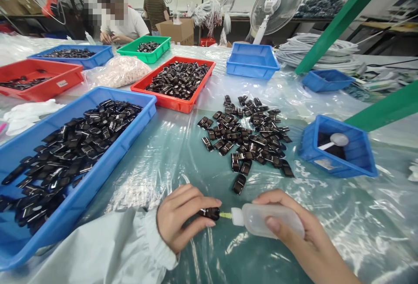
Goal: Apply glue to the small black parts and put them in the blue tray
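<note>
Between its thumb and fingers, my left hand (183, 214) grips a small glossy black part (210, 213). My right hand (294, 227) is wrapped round a translucent white squeeze bottle (267, 219), held on its side. The bottle's thin yellowish nozzle (225, 215) points left and meets the end of the black part; whether anything comes out is too small to tell. Beyond my hands lies a loose pile of similar black parts (248, 134) on the plastic-covered table (156, 162). One black part (239, 184) lies nearest to the bottle cap.
A large blue tray (130, 134) of black parts stands at left, a red tray (189, 106) behind. At right are a blue bin (339, 168) with a white spoon (338, 139) and green posts (385, 105). A fan (272, 3) and two people (126, 25) are farther back.
</note>
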Demonstrator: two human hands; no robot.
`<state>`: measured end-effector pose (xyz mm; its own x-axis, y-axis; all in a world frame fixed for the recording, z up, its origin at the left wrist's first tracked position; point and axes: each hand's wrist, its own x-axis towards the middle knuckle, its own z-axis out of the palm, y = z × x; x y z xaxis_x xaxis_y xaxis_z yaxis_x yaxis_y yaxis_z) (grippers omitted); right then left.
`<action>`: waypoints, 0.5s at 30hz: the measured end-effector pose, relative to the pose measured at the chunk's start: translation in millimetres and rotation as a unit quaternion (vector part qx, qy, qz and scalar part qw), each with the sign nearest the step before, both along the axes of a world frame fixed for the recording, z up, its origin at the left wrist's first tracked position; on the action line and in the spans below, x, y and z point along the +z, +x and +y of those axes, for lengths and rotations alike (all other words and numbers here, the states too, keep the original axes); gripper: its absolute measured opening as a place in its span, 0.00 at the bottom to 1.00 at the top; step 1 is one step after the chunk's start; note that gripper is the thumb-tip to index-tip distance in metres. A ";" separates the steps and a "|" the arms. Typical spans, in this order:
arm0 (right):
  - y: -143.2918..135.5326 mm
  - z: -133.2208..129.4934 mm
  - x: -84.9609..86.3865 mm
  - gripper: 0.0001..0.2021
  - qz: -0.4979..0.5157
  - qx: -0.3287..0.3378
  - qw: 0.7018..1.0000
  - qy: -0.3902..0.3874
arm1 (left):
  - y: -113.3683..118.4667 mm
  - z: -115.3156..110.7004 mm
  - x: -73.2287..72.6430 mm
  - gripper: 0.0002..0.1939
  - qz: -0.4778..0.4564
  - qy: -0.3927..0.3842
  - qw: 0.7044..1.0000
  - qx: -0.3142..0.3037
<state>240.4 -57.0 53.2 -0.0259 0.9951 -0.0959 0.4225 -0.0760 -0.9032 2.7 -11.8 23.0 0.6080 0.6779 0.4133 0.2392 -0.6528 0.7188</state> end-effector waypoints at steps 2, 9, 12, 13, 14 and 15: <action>1.4 0.5 -0.6 0.11 -0.003 0.022 1.000 0.003 | -0.2 -0.2 0.0 0.12 0.003 0.002 1.000 -0.003; -7.9 -2.6 3.2 0.12 0.063 -0.031 0.997 -0.013 | -0.4 -0.9 -0.1 0.13 0.016 -0.010 1.000 0.012; -12.6 -4.8 3.7 0.12 0.071 -0.049 0.996 -0.013 | -0.2 -2.4 -0.4 0.11 0.021 -0.026 0.999 0.015; -13.2 -5.4 3.3 0.12 0.066 -0.055 0.996 -0.013 | -0.1 -3.2 -0.2 0.11 0.022 -0.031 0.999 0.020; -13.2 -5.8 2.5 0.13 0.060 -0.060 0.996 -0.013 | -0.1 -4.0 0.2 0.12 0.025 -0.036 0.999 0.026; -12.7 -6.1 1.6 0.13 0.053 -0.064 0.996 -0.013 | -0.3 -4.6 0.8 0.13 0.028 -0.040 0.998 0.031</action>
